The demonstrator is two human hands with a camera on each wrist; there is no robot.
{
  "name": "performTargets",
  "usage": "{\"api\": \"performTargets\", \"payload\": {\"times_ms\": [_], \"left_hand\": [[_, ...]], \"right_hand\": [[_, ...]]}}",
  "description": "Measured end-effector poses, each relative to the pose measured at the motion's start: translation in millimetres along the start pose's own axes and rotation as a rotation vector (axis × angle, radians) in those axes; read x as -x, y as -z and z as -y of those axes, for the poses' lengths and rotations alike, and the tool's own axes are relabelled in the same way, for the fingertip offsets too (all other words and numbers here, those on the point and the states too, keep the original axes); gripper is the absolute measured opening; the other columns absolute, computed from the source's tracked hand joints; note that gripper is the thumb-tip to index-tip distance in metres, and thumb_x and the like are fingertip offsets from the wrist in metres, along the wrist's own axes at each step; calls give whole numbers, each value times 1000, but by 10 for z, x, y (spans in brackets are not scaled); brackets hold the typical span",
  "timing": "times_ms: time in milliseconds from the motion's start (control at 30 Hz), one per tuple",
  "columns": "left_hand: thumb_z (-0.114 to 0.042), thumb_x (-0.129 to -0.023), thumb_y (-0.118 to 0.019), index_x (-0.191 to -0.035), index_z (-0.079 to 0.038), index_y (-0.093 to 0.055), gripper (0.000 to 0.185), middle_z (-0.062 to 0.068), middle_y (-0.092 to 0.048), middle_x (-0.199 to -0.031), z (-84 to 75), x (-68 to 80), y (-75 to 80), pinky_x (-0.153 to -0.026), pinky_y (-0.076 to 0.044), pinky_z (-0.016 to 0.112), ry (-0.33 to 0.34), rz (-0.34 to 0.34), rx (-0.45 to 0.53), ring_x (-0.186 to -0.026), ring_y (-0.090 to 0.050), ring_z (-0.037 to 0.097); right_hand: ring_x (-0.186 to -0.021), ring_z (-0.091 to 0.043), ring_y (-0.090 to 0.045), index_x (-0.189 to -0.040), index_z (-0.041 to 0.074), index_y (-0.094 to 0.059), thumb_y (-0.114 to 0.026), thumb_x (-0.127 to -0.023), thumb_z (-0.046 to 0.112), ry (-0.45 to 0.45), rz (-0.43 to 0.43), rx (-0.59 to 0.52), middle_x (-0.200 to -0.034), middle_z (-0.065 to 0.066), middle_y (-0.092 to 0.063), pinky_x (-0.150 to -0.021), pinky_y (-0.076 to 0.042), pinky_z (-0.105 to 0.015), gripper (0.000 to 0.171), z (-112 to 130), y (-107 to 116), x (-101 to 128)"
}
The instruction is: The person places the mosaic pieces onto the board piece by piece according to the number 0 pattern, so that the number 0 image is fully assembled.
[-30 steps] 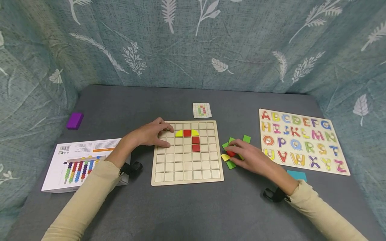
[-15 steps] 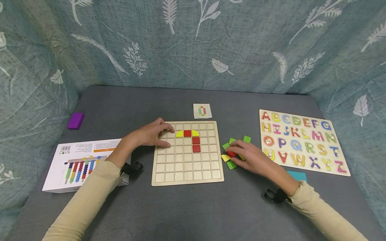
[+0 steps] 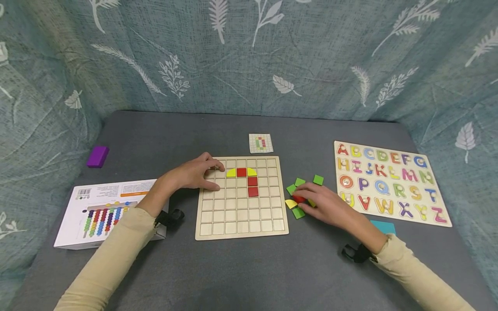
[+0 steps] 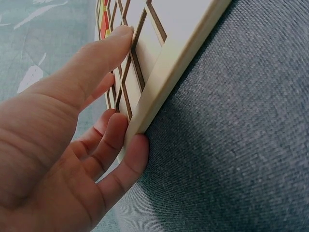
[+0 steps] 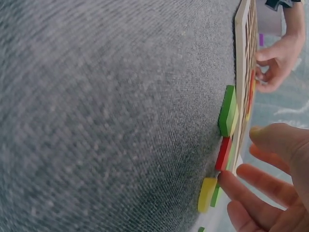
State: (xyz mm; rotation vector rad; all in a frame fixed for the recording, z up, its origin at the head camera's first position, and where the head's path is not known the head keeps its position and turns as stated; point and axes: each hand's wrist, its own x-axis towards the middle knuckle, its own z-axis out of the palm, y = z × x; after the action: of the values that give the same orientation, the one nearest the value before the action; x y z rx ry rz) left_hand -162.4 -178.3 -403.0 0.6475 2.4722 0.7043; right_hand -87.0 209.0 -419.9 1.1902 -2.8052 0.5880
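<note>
Two hands at work — left hand [image 3: 194, 173] steadies grid board [image 3: 242, 218], fingers loosely spread | right hand [image 3: 324, 204] fingertips touch red tile [image 3: 298, 198] among loose tiles beside board, ungripped | tile likely light, stiff — pinch its edges.

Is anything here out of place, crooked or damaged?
Nothing looks damaged. The grid board lies square on the table. Only the loose tiles beside it sit jumbled at odd angles, under the right hand.

Grid board [image 3: 241, 216] centre of table [image 3: 249, 268] — card [image 3: 260, 143] behind it, loose tiles [image 3: 297, 196] just right, alphabet puzzle [image 3: 389, 181] right edge, box [image 3: 97, 211] left edge.
</note>
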Motion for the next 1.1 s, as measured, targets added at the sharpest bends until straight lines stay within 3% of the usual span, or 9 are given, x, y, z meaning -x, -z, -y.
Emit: {"api": "performTargets", "payload": {"times_ms": [300, 500, 633, 1100], "left_hand": [[-27, -84, -77, -130, -14, -57, 52, 11, -42, -111, -14, 11, 4, -76, -36, 33, -3, -2, -2, -91, -43, 21], [-27, -84, -77, -130, -14, -57, 52, 10, -42, -110, -15, 13, 4, -75, -36, 32, 4, -4, -4, -90, -43, 21], [-27, -84, -76, -130, -14, -56, 52, 10, -41, -110, -5, 8, 7, -76, -36, 33, -3, 2, 1, -90, -43, 21], [-26, -84, -77, -130, -13, -56, 52, 10, -40, -108, -9, 7, 12, -76, -36, 33, -6, 6, 10, -91, -43, 22]], "right_hand": [[-106, -19, -62, -113, 10, -71, -72, -88, 18, 1, 32, 11, -117, -5, -65, -85, -49, -40, 27, -7, 8, 12], [-99, -21, -63, -99, 9, -77, -74, -85, 17, 66, 16, 55, -114, -9, -65, -82, -51, -37, 16, -20, -5, 17], [-97, -21, -64, -92, 9, -78, -76, -84, 17, 64, 22, 87, -113, -10, -65, -81, -52, -37, 11, 2, 8, 23], [-103, -24, -64, -96, 8, -75, -77, -79, 2, 7, 105, 47, -113, -7, -67, -86, -52, -39, 18, 37, 58, 36]]}}
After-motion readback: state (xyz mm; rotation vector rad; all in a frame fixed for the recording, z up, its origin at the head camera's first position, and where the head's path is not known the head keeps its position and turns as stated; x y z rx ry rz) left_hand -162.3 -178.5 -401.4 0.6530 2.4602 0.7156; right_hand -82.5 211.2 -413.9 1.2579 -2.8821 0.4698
